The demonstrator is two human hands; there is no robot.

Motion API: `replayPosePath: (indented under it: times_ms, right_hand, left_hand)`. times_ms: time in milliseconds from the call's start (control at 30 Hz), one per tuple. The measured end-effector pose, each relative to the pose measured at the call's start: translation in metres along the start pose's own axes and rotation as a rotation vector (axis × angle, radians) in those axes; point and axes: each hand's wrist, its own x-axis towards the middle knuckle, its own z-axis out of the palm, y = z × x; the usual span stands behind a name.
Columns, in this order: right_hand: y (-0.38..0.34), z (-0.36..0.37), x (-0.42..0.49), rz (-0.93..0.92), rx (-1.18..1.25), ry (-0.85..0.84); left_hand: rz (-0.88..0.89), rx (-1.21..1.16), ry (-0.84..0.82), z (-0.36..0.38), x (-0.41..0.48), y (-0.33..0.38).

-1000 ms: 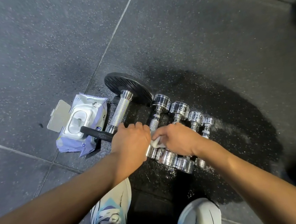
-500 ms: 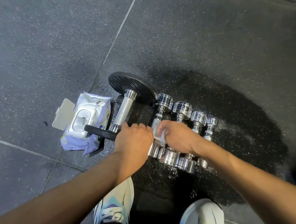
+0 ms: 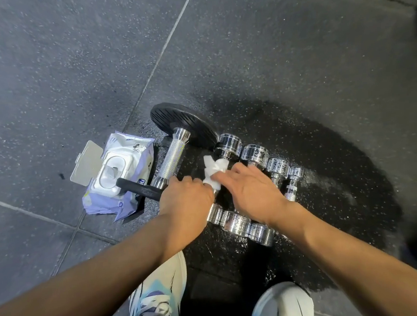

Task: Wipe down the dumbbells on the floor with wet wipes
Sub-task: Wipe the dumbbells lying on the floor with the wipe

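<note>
Dim light, chrome glare, soft wide-angle edges

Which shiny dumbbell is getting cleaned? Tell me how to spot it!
Find the big black weight plate on the floor. A row of shiny dumbbells lies beside it. Yours is the biggest one, nearest the plate, the only one with a white wipe round its handle.

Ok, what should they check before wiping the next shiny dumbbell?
1. Wipe in the right hand: ok, held on the first chrome dumbbell.
2. Left hand steadying that dumbbell: cannot tell, its curled fingers hide the grip.
3. Wipes pack lid open for a fresh one: ok.
4. Floor dry: not ok, wet patch around the dumbbells.
5. Next dumbbell within reach: ok, it lies right beside.
</note>
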Motion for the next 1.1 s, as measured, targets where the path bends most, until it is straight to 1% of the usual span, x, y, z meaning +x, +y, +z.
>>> replayPosePath:
  times_ms: [67,100,167,267,333,400,467,533,567,667,700,767,833,900,933,1033,1100]
  right_hand:
    - [0.009,0.001,0.002,0.064,-0.103,0.063]
    - [0.009,0.0,0.003,0.083,-0.143,0.066]
    - [0.003,0.001,0.002,0.065,-0.138,0.059]
    - [-0.012,0.008,-0.009,-0.102,0.034,-0.016]
    - [-0.008,0.007,-0.012,-0.18,0.072,-0.094]
    - [0.002,0.0,-0.006,-0.147,-0.025,-0.101]
    - [0.012,-0.006,0.002,-0.053,-0.155,-0.053]
    - [0.012,-0.005,0.001,0.026,-0.208,-0.01]
    - [0.01,-0.002,-0.002,0.012,-0.189,-0.032]
    - [0.003,0.003,-0.014,-0.201,-0.036,-0.159]
    - [0.002,0.0,-0.015,-0.231,-0.023,-0.178]
    - [0.01,-0.004,-0.008,-0.196,-0.094,-0.107]
    - [0.018,-0.007,-0.002,-0.058,-0.17,-0.039]
    - [0.02,-0.006,-0.001,0.007,-0.189,-0.02]
    - [0.017,-0.003,-0.003,-0.018,-0.157,-0.038]
    - [0.006,0.008,-0.021,-0.206,0.011,-0.107]
    - [0.01,0.008,-0.026,-0.234,-0.02,-0.094]
  left_hand:
    - [-0.006,-0.011,-0.019,-0.001,0.002,0.001]
    - [-0.009,-0.013,-0.029,-0.001,0.002,0.001]
    - [-0.004,-0.016,-0.047,-0.002,0.003,0.001]
    - [0.008,-0.02,-0.057,-0.003,0.003,0.0]
    - [0.008,-0.017,-0.057,-0.004,0.002,0.0]
    - [0.013,-0.008,-0.041,-0.003,0.001,0.0]
    - [0.014,-0.008,-0.036,-0.003,0.001,-0.001]
    - [0.013,-0.014,-0.043,-0.003,0.001,-0.001]
    - [0.016,-0.012,-0.043,-0.004,0.001,-0.001]
    - [0.016,-0.004,-0.055,-0.003,0.002,-0.001]
    - [0.016,-0.003,-0.058,-0.003,0.002,-0.001]
    - [0.016,-0.01,-0.049,-0.003,0.001,-0.001]
    - [0.012,-0.012,-0.044,-0.003,0.001,-0.001]
    - [0.012,-0.011,-0.053,-0.004,0.0,-0.001]
    - [0.015,-0.007,-0.052,-0.004,0.001,-0.001]
    - [0.023,-0.004,-0.075,-0.005,0.001,-0.002]
    - [0.021,-0.005,-0.084,-0.006,0.002,-0.001]
